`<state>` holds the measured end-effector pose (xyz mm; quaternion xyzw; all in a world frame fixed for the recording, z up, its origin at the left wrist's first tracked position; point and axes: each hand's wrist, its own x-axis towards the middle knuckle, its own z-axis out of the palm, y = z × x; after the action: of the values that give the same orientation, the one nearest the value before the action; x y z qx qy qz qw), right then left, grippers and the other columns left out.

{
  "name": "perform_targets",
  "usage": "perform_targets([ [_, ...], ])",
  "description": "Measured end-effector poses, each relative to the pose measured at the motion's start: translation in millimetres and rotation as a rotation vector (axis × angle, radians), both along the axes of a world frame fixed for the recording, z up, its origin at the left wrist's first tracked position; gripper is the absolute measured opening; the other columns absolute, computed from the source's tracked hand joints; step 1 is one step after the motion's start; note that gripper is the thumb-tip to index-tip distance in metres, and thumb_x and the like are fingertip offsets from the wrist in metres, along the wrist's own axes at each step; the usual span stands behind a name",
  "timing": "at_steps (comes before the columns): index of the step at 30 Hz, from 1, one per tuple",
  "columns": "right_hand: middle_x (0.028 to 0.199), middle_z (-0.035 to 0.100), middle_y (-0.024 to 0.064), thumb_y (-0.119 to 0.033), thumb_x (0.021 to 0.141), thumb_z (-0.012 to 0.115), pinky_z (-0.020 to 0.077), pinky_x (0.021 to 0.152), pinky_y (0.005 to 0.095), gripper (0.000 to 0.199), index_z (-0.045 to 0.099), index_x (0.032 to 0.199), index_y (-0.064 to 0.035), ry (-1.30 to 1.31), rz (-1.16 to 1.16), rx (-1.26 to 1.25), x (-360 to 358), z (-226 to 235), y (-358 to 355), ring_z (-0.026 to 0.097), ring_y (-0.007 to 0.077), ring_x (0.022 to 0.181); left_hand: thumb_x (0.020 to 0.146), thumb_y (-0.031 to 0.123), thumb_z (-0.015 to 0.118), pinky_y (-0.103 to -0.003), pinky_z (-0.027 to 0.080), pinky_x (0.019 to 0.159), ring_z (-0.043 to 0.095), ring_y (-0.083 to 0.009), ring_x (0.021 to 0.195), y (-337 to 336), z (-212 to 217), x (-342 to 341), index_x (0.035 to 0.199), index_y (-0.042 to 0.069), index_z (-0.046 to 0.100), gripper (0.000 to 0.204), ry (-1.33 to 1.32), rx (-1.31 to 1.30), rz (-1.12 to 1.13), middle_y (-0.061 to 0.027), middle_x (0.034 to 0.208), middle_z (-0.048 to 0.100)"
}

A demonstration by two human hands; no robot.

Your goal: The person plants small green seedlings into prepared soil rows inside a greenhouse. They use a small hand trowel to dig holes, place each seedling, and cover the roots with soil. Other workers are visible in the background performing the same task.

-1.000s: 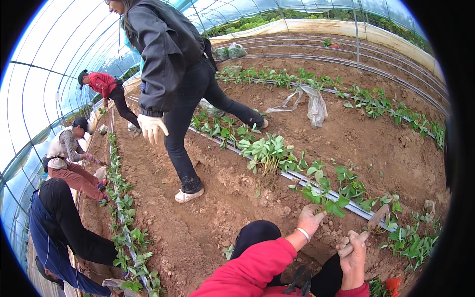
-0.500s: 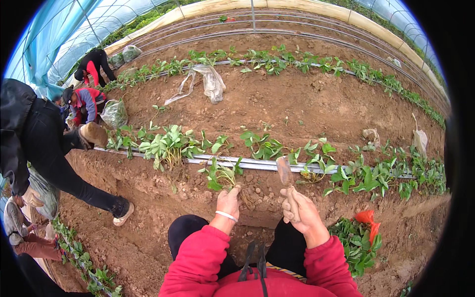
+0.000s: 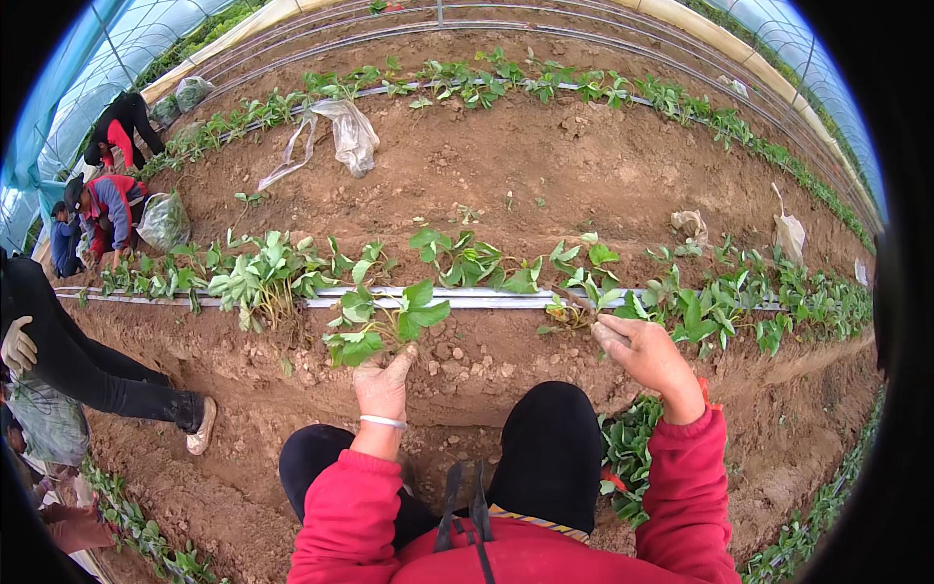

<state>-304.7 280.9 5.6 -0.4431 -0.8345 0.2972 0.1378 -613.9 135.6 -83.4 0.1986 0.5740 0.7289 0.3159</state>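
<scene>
Between the fingers of my left hand [image 3: 382,386] is a leafy seedling [image 3: 397,321], which looks like a strawberry plant. Its leaves spread over the front edge of the raised soil bed, just before the grey drip tape [image 3: 467,299]. My right hand [image 3: 642,355] is closed around the handle of a small trowel. The trowel's blade [image 3: 574,300] points left and away, low among planted seedlings [image 3: 589,268] at the tape. Leaves and my fingers partly cover the trowel. Left of my held plant stands a larger clump of seedlings [image 3: 263,277].
Beside my right knee lies a pile of seedlings [image 3: 632,448] with orange-red plastic. A person in dark trousers [image 3: 107,375] stands at the left with a filled plastic bag [image 3: 49,423]. Others crouch farther back. A clear plastic sheet [image 3: 352,136] lies on the bed.
My right hand has moved right and forward, and the raised trowel has gone down toward the bed. My left hand has carried its seedling left. The view has shifted right.
</scene>
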Motion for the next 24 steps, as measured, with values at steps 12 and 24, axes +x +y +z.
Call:
perform_targets([
  [12,0.087,0.066,0.016,-0.023,0.079,0.062,0.0501,0.069,0.0413,0.027,0.067,0.101,-0.008,-0.133,0.189,0.218,-33.9,-6.2,12.4,0.062,0.0344,0.081,0.08,0.008,0.069,-0.023,0.04,0.061,0.055,-0.0078,0.074,-1.6,2.6,4.4,0.102,0.005,0.059,0.024,-0.277,-0.056,-0.021,-0.0005,0.091,0.063],
  [24,0.079,0.068,0.0112,-0.012,0.069,0.058,0.0531,0.067,0.0372,0.013,0.069,0.076,-0.0088,-0.779,0.539,0.324,-118.4,-28.6,47.4,0.066,0.0267,0.077,0.082,0.014,0.068,-0.026,0.041,0.058,0.056,-0.0144,0.069,31.9,-28.7,-14.9,0.1,0.005,0.062,0.021,-0.542,-0.097,-0.039,-0.0022,0.087,0.063],
])
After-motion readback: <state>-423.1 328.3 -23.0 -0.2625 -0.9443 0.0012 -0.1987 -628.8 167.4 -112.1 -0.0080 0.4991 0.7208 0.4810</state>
